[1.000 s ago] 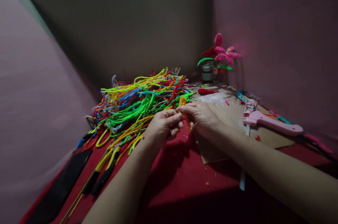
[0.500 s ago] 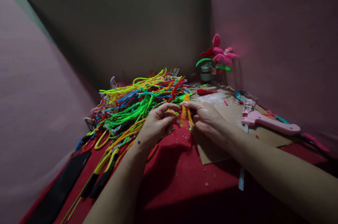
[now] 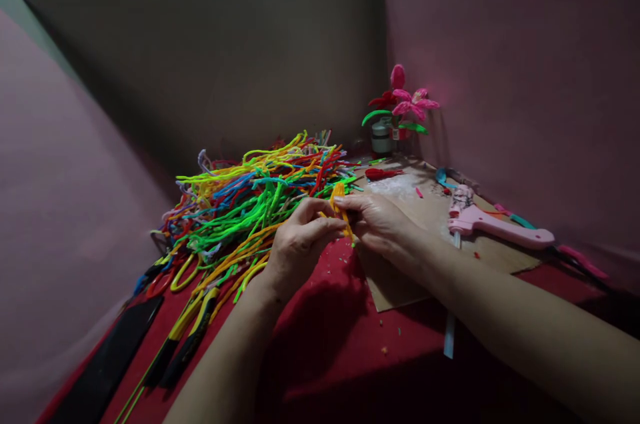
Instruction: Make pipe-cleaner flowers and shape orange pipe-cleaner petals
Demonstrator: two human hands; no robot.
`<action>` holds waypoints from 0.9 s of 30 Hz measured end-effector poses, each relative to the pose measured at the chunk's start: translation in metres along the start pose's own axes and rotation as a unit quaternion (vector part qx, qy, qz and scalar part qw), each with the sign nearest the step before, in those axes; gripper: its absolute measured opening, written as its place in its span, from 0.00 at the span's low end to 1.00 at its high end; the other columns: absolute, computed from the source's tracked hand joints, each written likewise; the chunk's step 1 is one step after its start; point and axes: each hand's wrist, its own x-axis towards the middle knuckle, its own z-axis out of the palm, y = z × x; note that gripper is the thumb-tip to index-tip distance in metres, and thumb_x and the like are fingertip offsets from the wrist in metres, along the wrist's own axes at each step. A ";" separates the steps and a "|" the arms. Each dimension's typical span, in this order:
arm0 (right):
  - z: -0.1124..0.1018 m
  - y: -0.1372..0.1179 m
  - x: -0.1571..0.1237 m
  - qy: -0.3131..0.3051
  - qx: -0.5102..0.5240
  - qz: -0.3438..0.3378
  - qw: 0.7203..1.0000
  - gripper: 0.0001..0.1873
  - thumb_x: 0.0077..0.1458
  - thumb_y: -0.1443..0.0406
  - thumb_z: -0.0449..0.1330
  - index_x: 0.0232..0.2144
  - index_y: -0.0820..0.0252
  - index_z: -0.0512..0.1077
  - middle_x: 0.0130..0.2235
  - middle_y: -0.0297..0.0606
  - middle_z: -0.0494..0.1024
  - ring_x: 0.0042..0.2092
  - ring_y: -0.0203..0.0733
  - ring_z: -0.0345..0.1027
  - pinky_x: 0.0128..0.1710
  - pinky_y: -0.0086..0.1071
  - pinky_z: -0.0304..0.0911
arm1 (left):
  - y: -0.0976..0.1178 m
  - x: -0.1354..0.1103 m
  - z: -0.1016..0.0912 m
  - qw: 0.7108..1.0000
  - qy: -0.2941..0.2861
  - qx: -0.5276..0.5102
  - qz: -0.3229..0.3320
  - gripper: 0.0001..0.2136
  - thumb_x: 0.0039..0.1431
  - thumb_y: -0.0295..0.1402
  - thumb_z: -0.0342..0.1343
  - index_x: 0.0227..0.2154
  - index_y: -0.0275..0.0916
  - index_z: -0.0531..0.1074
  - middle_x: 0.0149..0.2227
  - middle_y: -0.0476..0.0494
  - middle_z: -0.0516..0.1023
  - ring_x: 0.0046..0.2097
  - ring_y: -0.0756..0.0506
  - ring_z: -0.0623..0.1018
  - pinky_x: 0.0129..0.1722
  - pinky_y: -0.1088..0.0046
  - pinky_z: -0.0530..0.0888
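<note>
Both hands meet over the red table (image 3: 330,344) and pinch one orange pipe cleaner (image 3: 339,201) bent into a narrow loop. My left hand (image 3: 297,244) grips its lower part with closed fingers. My right hand (image 3: 383,224) holds it from the right with thumb and fingers pressed together. Just behind the hands lies a big heap of pipe cleaners (image 3: 255,194) in green, yellow, red, blue and orange.
A cardboard sheet (image 3: 425,237) lies under my right wrist with a pink glue gun (image 3: 495,227) on it. Pink pipe-cleaner flowers (image 3: 405,101) stand in a small jar (image 3: 381,137) in the corner. Pliers with yellow-black handles (image 3: 185,341) and a dark flat object (image 3: 100,371) lie front left.
The two strands of the orange loop, apart half a second ago, are now pinched closer together. The camera view has shifted slightly to the right.
</note>
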 end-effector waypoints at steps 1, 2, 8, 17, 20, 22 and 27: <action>0.000 0.000 -0.001 -0.006 -0.007 -0.006 1.000 0.06 0.40 0.74 0.56 0.16 0.65 0.68 0.18 0.33 0.67 0.21 0.30 0.57 0.22 0.27 0.52 | 0.002 0.001 -0.002 1.000 0.000 -0.009 -0.003 0.05 0.54 0.30 0.54 0.31 0.42 0.75 0.39 0.44 0.70 0.41 0.49 0.72 0.40 0.75 0.69; 0.001 0.000 -0.002 -0.013 -0.012 -0.014 1.000 0.05 0.40 0.74 0.57 0.16 0.66 0.68 0.18 0.33 0.67 0.21 0.30 0.58 0.22 0.27 0.52 | 0.004 0.002 -0.004 1.000 -0.002 -0.019 -0.009 0.05 0.54 0.30 0.54 0.29 0.41 0.75 0.40 0.43 0.70 0.42 0.48 0.72 0.42 0.73 0.69; 0.000 0.000 -0.004 -0.051 -0.036 -0.048 0.997 0.06 0.38 0.72 0.59 0.13 0.65 0.67 0.17 0.32 0.66 0.20 0.30 0.57 0.22 0.28 0.51 | 0.015 0.005 -0.011 0.976 -0.013 -0.191 -0.108 0.09 0.59 0.29 0.46 0.33 0.37 0.72 0.34 0.44 0.74 0.34 0.49 0.75 0.36 0.74 0.73; -0.004 0.001 -0.001 -0.084 -0.078 -0.060 0.992 0.08 0.35 0.74 0.56 0.10 0.64 0.64 0.14 0.30 0.62 0.18 0.28 0.52 0.19 0.27 0.44 | 0.012 0.008 -0.018 0.986 -0.011 -0.165 -0.035 0.05 0.55 0.27 0.53 0.30 0.38 0.74 0.34 0.45 0.77 0.38 0.48 0.76 0.38 0.72 0.73; -0.005 0.002 -0.001 -0.074 -0.109 -0.088 0.987 0.10 0.34 0.73 0.56 0.08 0.63 0.61 0.13 0.29 0.60 0.18 0.28 0.51 0.19 0.28 0.43 | 0.011 0.009 -0.021 0.992 -0.009 -0.123 -0.003 0.05 0.54 0.27 0.54 0.31 0.39 0.75 0.34 0.45 0.77 0.39 0.48 0.76 0.40 0.72 0.72; -0.004 0.002 -0.001 -0.065 -0.132 -0.094 0.985 0.09 0.34 0.73 0.56 0.09 0.63 0.62 0.13 0.29 0.60 0.18 0.28 0.51 0.19 0.28 0.43 | 0.012 0.009 -0.023 0.995 -0.007 -0.096 0.011 0.05 0.54 0.27 0.55 0.32 0.39 0.75 0.34 0.45 0.76 0.39 0.48 0.75 0.41 0.73 0.72; -0.001 0.000 -0.005 -0.051 -0.229 -0.122 0.964 0.11 0.37 0.72 0.52 0.09 0.62 0.61 0.12 0.28 0.57 0.18 0.28 0.48 0.19 0.29 0.42 | 0.012 0.006 -0.022 0.999 0.027 0.016 0.026 0.02 0.53 0.27 0.56 0.27 0.38 0.72 0.31 0.47 0.74 0.34 0.52 0.74 0.34 0.78 0.71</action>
